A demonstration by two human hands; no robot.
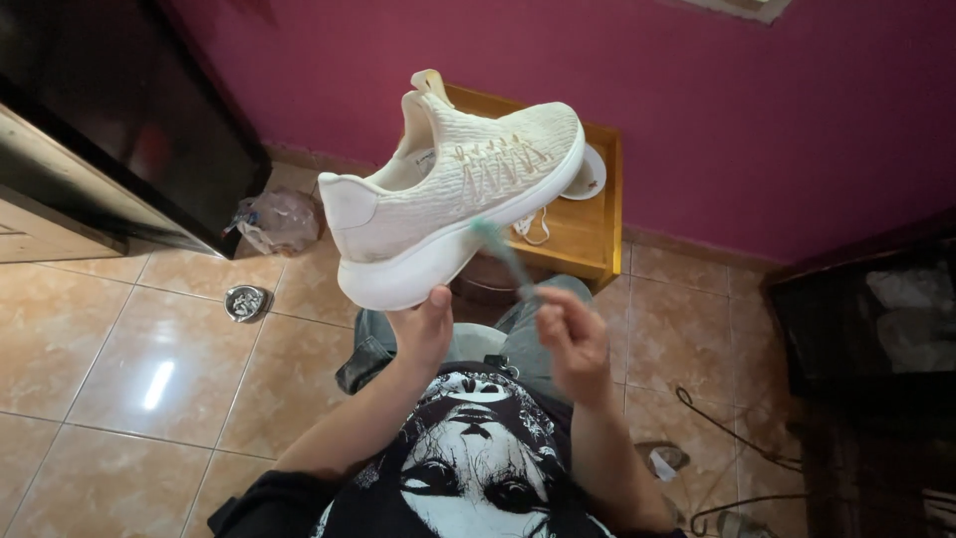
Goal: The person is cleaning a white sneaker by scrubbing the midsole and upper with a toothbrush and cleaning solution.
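The left hand (423, 329) fingers are clamping the white sneaker's (453, 194) sole from beneath, holding it aloft; the right hand (570, 334) fingers are pinching a blurred teal toothbrush (503, 254) against its midsole. Short, light strokes along the sole edge would be cleaning best.

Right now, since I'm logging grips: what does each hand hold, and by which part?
Left hand holds the shoe by its sole, from beneath. Right hand holds a blurred green brush by its handle end.

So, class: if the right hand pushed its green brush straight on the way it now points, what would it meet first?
The right hand aims the blurred green brush up-left at the cream sneaker, probably meeting its white sole edge first; depth is unclear.
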